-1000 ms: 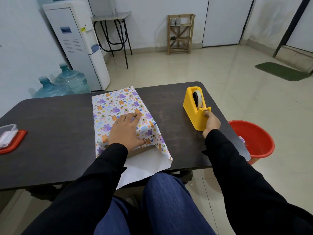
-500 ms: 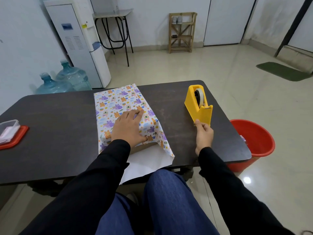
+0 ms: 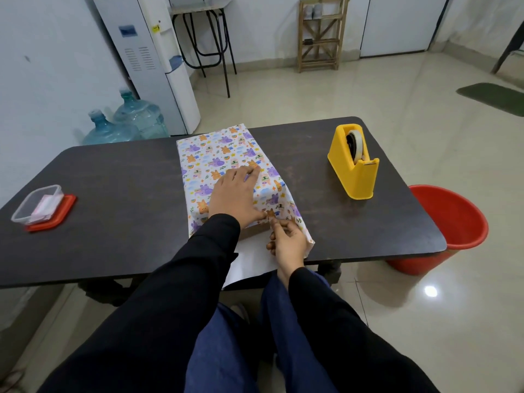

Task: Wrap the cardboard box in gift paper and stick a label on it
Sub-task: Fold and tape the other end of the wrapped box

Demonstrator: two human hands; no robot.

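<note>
Gift paper (image 3: 224, 154) printed with small orange and purple animals lies folded over the cardboard box (image 3: 254, 229), which sits on the middle of the dark worktop (image 3: 113, 194), close to its near edge. Only a brown sliver of the box shows under the paper's near end. The paper's white underside runs out past that end and hangs over the worktop's edge toward the person's lap.

The left hand (image 3: 234, 197) lies flat on top of the covered box, its fingers straight and close together, pressing the paper down. The right hand (image 3: 287, 242) is at the near end of the parcel, its fingers curled, with thumb and forefinger pinching the paper's edge just beside the left thumb.

A yellow tape dispenser (image 3: 353, 168) with its roll stands upright on the worktop's right part, well apart from the parcel. At the far left, a clear plastic container (image 3: 38, 204) rests on a red lid (image 3: 65, 212). A red bucket (image 3: 450, 222) stands on the floor beside the worktop's right end.
</note>
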